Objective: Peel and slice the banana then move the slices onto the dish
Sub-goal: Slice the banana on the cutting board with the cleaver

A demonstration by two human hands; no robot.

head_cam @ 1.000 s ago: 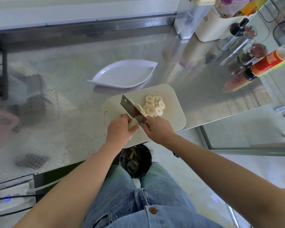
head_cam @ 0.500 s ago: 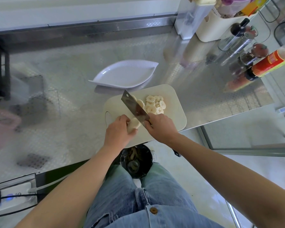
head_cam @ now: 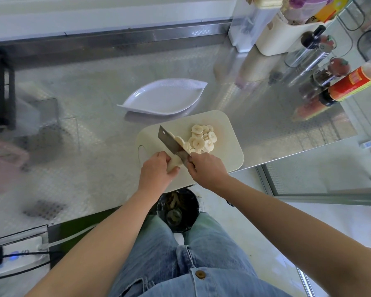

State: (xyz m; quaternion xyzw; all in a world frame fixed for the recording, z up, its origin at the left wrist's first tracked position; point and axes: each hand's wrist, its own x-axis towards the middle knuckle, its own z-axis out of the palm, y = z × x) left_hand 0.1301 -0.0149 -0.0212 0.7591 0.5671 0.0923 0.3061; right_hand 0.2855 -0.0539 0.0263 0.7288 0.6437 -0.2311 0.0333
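A cream cutting board point(head_cam: 227, 133) lies at the counter's near edge. On it sits a heap of several banana slices point(head_cam: 201, 139). My left hand point(head_cam: 156, 172) grips the short peeled banana stub point(head_cam: 175, 165). My right hand point(head_cam: 207, 168) grips the handle of a cleaver point(head_cam: 169, 140), whose blade stands across the stub beside my left fingers, its tip pointing away to the left. The white leaf-shaped dish point(head_cam: 165, 97) stands just behind the board with nothing on it.
A steel counter point(head_cam: 94, 129) carries bottles and jars point(head_cam: 330, 78) and a cream container point(head_cam: 281, 33) at the back right. A dark bin point(head_cam: 178, 209) with peel in it stands on the floor between my knees. A power strip point(head_cam: 15, 256) lies at the lower left.
The cleaver rose and came down again on the banana stub. The stub in my left hand has grown shorter and the slice heap sits the same.
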